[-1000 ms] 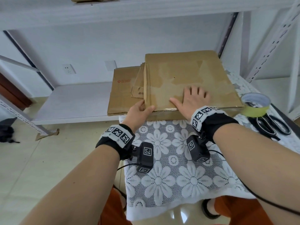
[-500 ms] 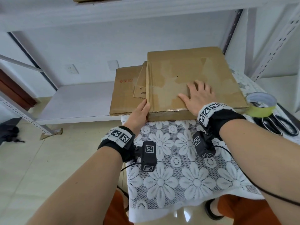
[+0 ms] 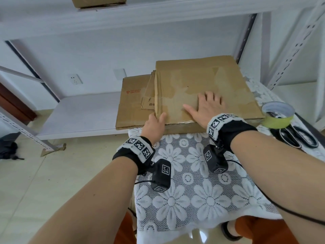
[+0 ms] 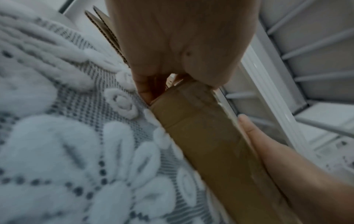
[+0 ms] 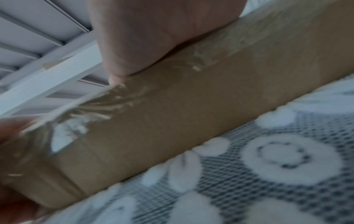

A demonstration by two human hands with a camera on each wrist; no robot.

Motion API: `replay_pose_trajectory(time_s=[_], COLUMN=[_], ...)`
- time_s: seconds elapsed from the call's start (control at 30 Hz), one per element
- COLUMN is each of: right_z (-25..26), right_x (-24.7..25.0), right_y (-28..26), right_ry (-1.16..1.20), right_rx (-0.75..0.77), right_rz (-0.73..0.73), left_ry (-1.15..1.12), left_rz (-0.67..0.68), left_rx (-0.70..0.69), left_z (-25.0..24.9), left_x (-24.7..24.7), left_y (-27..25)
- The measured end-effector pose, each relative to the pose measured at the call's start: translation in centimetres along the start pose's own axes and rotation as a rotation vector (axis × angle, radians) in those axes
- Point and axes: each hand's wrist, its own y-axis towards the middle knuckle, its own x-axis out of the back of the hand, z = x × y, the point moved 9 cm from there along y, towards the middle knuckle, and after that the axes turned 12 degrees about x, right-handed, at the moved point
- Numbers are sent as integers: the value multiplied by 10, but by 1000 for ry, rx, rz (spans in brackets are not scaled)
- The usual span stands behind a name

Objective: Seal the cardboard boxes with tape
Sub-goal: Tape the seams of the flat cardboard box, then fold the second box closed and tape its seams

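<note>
The right hand [image 3: 208, 107] lies flat with fingers spread on top of the flat cardboard box [image 3: 202, 85], at centre right of the head view; this looks like pressing, to keep the lid down and rub the clear tape [image 5: 91, 106] onto the near edge, where the right wrist view shows wrinkled tape wrapped over the corner. The left hand [image 3: 154, 124] sits at the box's lower-left corner, thumb on top and fingers curled round the side, pinching the corner; judging by that, it steadies the box against the push of the other hand. The box rests at the far end of the bench [image 3: 202, 199], which wears a white lace flower cloth, and partly overlaps a stack of flattened cardboard [image 3: 131, 106] that lies to its left on the low white shelf [image 3: 79, 117]. At the right edge of the frame, within reach of the right hand, a roll of tape with a yellow-green rim [image 3: 277, 115] stands beside black scissors [image 3: 297, 138], probably kept there for the next strip
</note>
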Motion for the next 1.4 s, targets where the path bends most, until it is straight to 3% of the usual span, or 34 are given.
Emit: replay_pose_trajectory(time_s=[0.2,0.4,0.47,0.6,0.77,0.9,1.03,1.1,1.17,1.23,1.3,1.4], right_z=[49,44,31,0,54,42,-23,-62,-103,-123,-122,-136], right_x=[-7,1,7,21,29,41,68,87,89,63,37,26], right_y=[5,-5,-11,-22,-31,-37,-51,-67,-79,-81,-87,-99], right_ry=[-10,97,171,70,183,224,222,206,447,933,1355,1520], right_rx=[126,337,315,93,350,355,137,-82,-348,-529,-569,-572], right_rz=[-34,-77,-122,-156,-192,-248,-365,-493,-557,-388,-122,-38], left_ry=[12,32,-34,-433,-570,-604,-682,-717,-708,-672,-641,-607], left_rz=[46,111,170,412,388,393,418,411,418,432,485,525], left_rx=[78,94,116,235,207,147,102,94,83,78,81,66], left_z=[2,2,3,1,-13,-15,-6,-2,-3,-8,-15,-30], left_x=[0,-6,-8,-29,-36,-2,39,50,54,53,48,38], left_y=[10,11,10,-5,-24,-32,-34,-34,-34,-34,-38,-42])
